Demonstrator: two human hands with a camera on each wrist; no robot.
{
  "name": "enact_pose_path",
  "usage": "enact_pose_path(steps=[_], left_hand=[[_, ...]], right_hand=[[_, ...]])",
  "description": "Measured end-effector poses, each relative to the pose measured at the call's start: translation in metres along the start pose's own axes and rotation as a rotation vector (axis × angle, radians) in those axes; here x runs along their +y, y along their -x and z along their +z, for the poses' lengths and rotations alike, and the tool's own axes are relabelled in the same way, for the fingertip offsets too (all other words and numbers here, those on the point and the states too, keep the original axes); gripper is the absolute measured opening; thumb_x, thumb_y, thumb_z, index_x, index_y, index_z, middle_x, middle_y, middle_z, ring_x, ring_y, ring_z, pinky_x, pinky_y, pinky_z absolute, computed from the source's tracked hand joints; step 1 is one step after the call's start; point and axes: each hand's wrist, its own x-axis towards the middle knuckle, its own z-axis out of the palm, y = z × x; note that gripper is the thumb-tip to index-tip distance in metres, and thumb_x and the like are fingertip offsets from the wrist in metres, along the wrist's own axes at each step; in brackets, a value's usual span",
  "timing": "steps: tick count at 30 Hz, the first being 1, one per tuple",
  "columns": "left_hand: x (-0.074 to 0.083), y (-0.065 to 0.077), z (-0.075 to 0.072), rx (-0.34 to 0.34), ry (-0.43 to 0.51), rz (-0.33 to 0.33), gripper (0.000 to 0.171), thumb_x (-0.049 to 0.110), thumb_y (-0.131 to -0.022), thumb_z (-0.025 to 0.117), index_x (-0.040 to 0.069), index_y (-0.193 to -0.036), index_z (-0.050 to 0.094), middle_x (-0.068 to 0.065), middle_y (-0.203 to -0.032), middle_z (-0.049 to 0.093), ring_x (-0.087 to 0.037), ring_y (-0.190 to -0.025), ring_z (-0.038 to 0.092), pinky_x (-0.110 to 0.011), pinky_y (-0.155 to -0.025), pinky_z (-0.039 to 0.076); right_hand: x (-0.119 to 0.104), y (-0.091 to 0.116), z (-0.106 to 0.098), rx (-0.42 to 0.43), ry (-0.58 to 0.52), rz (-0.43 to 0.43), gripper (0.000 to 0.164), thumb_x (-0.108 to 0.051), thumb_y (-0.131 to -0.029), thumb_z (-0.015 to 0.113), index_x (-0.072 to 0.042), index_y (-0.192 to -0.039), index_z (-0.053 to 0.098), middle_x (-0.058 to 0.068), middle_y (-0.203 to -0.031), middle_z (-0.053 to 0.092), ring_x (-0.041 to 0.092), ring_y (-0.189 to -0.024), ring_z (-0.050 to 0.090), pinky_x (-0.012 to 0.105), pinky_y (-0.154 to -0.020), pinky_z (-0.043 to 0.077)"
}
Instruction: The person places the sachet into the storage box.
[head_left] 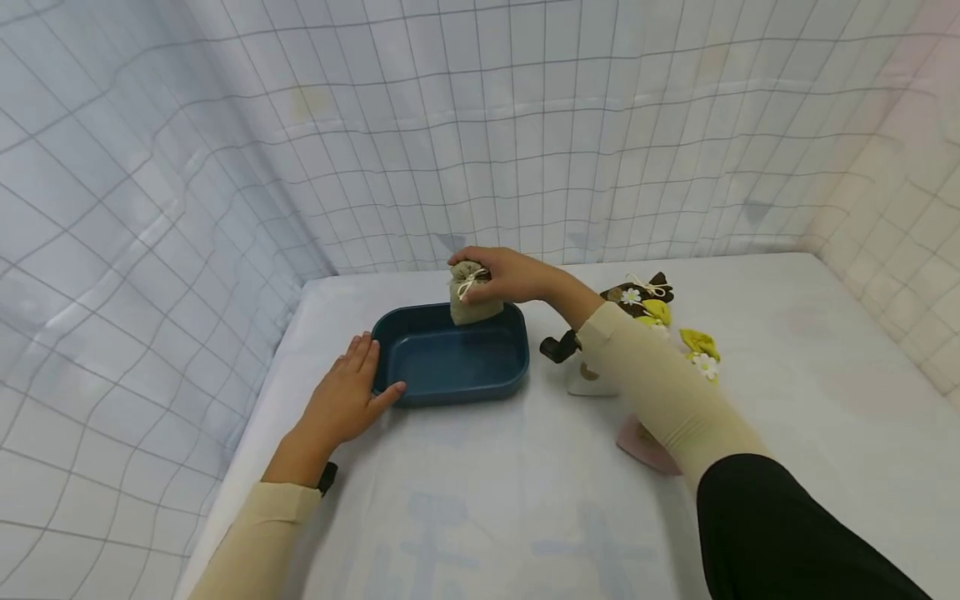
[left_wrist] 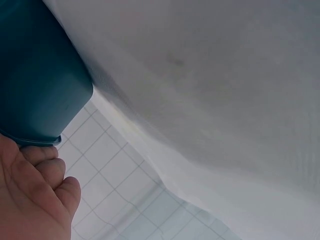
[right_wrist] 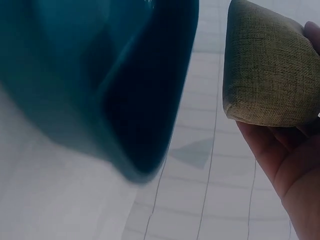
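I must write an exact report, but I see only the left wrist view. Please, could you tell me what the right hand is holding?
Observer: In the head view, the right hand holds a small beige pouch.
Operator: Thank you. Does this pouch touch the tub?
Observer: No, the right wrist view shows a gap between the two.
Operator: And is there something to the right of the tub, please?
Observer: Yes, the head view shows, among other things, a dark pouch there.
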Motion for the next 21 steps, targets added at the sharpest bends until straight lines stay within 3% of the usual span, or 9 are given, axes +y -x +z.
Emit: enact_pose_path(steps=[10, 21], left_hand=[[0.009, 0.000, 0.002, -0.013, 0.003, 0.008, 0.094, 0.062, -0.100, 0.043, -0.011, -0.153, 0.018, -0.025, -0.162, 0.010, -0.040, -0.149, 0.008, -0.057, -0.117, 0.017], [0.013, 0.006, 0.000, -0.005, -0.010, 0.004, 0.092, 0.060, -0.100, 0.044, -0.012, -0.153, 0.020, -0.026, -0.162, 0.012, -0.041, -0.149, 0.010, -0.057, -0.117, 0.018]], right_hand=[[-0.007, -0.038, 0.029, -0.042, -0.001, -0.068, 0.062, -0.034, -0.094, 0.071, -0.016, -0.147, 0.045, 0.000, -0.129, 0.058, 0.014, -0.109, 0.055, 0.032, -0.096, 0.045], [-0.009, -0.060, 0.057, -0.030, 0.033, -0.075, 0.063, -0.033, -0.093, 0.072, -0.015, -0.148, 0.045, 0.004, -0.133, 0.058, 0.014, -0.110, 0.056, 0.030, -0.096, 0.045]])
